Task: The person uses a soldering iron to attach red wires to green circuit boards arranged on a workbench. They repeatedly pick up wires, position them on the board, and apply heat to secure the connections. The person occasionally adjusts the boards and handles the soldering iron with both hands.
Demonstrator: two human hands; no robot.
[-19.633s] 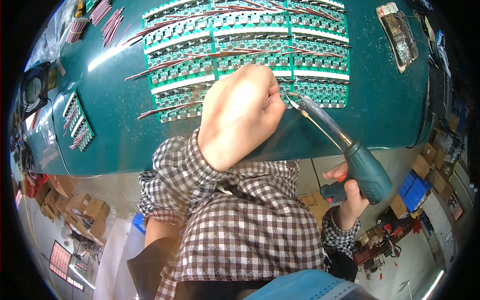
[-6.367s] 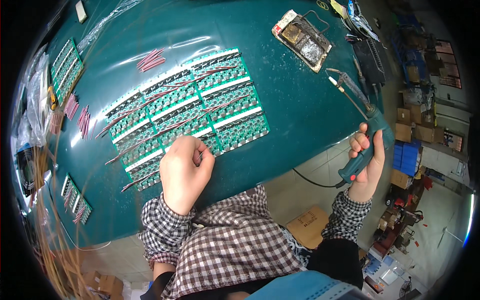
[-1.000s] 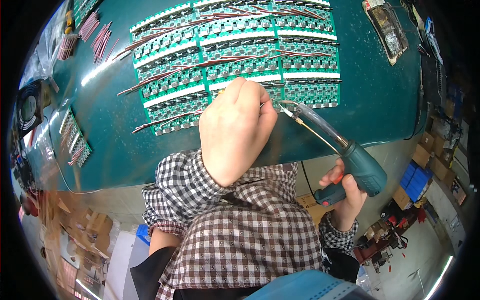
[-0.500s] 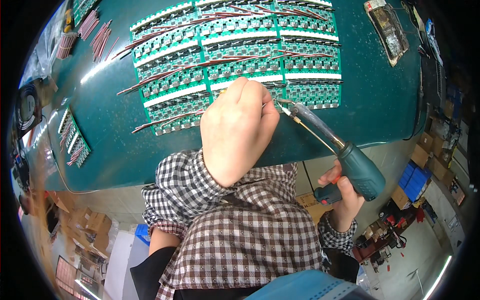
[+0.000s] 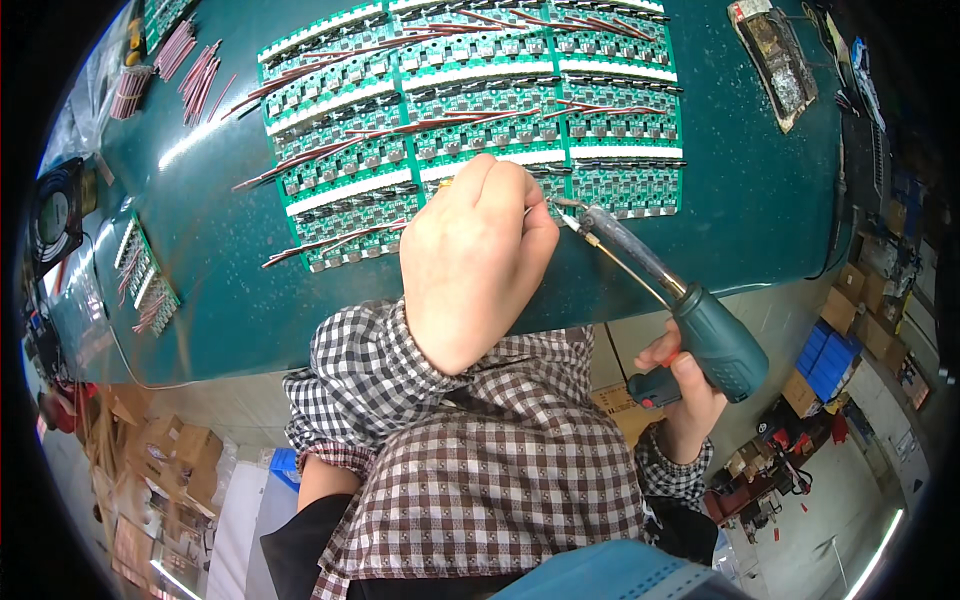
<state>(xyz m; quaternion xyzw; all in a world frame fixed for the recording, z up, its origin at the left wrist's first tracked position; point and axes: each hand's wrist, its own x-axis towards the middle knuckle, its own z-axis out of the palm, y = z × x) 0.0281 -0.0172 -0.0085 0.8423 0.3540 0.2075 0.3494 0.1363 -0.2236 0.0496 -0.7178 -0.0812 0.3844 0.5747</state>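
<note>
Several green circuit boards (image 5: 490, 70) lie in a block on the table, with white connector strips and dark red and black wires across them. My left hand (image 5: 475, 250) is over the block's near edge, fingers pinched; a thin wire-like end shows by the fingertips, but the grip itself is hidden beneath the hand. In my right hand (image 5: 693, 395) is a dark green soldering gun (image 5: 725, 345), held by its handle. Its metal barrel and thin feed tube slant up and left, and the tip meets the near boards just right of my left fingertips.
The green table (image 5: 230, 230) curves toward me. Bundles of wires (image 5: 200, 85) lie at the far left, and a small separate board (image 5: 145, 275) at the left edge. A dirty, solder-spattered tray (image 5: 775, 65) sits far right. A black fan (image 5: 58, 215) stands at the left rim.
Hardly anything differs. Both hands and the soldering gun hold nearly the same place, with the tip still beside my left fingertips.
</note>
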